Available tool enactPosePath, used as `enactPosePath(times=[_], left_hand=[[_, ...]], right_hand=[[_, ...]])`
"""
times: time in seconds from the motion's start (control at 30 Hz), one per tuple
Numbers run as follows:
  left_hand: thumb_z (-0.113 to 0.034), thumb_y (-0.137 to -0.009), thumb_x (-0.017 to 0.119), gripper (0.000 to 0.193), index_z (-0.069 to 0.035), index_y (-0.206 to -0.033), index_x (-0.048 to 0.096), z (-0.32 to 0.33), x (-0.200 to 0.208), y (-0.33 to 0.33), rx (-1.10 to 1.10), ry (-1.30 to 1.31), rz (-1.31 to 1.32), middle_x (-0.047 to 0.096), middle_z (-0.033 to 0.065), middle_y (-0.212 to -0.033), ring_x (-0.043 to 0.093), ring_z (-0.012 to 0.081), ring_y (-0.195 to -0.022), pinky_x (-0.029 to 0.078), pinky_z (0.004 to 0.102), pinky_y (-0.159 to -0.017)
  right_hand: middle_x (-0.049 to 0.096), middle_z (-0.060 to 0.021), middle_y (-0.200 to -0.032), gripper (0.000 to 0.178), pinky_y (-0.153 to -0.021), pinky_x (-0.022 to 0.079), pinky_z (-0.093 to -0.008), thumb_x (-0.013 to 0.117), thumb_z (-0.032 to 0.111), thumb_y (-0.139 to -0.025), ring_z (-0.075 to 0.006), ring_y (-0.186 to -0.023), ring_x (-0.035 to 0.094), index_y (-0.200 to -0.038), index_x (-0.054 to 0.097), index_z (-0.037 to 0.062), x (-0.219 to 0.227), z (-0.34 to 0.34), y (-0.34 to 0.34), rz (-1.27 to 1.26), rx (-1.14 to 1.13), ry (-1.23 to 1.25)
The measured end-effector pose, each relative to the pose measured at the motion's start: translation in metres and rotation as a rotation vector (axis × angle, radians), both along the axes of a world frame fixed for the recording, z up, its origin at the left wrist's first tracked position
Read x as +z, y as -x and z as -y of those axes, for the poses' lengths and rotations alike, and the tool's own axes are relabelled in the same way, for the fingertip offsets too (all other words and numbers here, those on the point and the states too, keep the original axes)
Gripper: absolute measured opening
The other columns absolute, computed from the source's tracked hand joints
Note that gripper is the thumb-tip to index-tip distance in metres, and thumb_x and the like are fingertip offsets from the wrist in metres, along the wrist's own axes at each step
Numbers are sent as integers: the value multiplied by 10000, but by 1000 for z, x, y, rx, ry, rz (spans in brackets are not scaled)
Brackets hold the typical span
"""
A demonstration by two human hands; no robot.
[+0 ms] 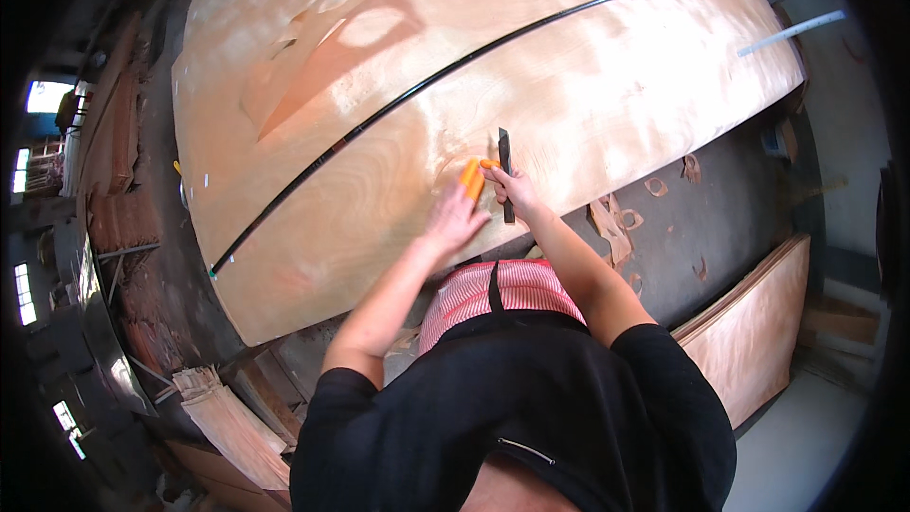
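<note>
Dark bar (504,150) in right hand (518,192), left hand (454,220) just beside

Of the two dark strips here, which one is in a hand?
The short dark strip, gripped by the right hand; the much longer black strip lies across the wooden sheet, untouched.

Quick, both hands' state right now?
Left hand: at an orange piece; whether gripping it cannot be told.
Right hand: closed on a dark flat bar.
</note>
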State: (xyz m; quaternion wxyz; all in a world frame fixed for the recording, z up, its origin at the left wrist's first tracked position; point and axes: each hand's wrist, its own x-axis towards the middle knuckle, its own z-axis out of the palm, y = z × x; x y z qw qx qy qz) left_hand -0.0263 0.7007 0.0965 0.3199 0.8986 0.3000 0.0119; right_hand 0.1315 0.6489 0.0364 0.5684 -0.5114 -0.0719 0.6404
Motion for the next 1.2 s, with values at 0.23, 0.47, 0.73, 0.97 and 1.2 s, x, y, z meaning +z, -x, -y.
enactPosePath(times=[0.23, 0.47, 0.73, 0.97, 1.2], left_hand=[[-344, -684, 656, 747, 47, -1237, 342, 16, -35, 3, -14, -143, 76, 194, 186, -1349, 200, 333, -1257, 184, 409, -1043], [-352, -678, 661, 792, 41, -1264, 301, 20, -47, 9, -28, -180, 72, 207, 191, -1358, 189, 341, -1263, 186, 421, -1038], [-382, -681, 649, 799, 24, -1275, 302, 29, -41, -5, -69, -278, -16, 188, 191, -1373, 171, 331, -1274, 167, 416, -1041], [-384, -717, 617, 758, 49, -1259, 312, 40, -8, -29, -95, -380, -161, 200, 160, -1379, 201, 308, -1264, 182, 430, -1028], [-398, -736, 594, 733, 69, -1240, 338, 44, -9, -44, 24, -305, -346, 206, 167, -1376, 249, 298, -1241, 193, 437, -1016]], right_hand=[[619, -70, -916, 226, -409, 325, -174, 486, 193, -870, -33, -450, 367, -1046, 523, 57, 0, -1, 8, 13, -80, 10], [610, -7, -788, 215, -381, 283, -164, 527, 171, -833, -14, -425, 330, -1016, 559, 64, 37, 32, -4, 303, -107, 55], [552, 10, -675, 169, -607, 361, -216, 532, 149, -825, -68, -643, 467, -908, 596, 16, 108, 104, -176, 845, -514, 180], [567, -6, -845, 316, -657, 390, -201, 592, 142, -785, -61, -723, 484, -1081, 551, 38, 212, 96, -405, 1243, -1162, -277], [597, -28, -931, 351, -728, 423, -212, 631, 169, -777, -83, -843, 524, -1078, 539, 13, 269, 42, -520, 1236, -986, -190]])
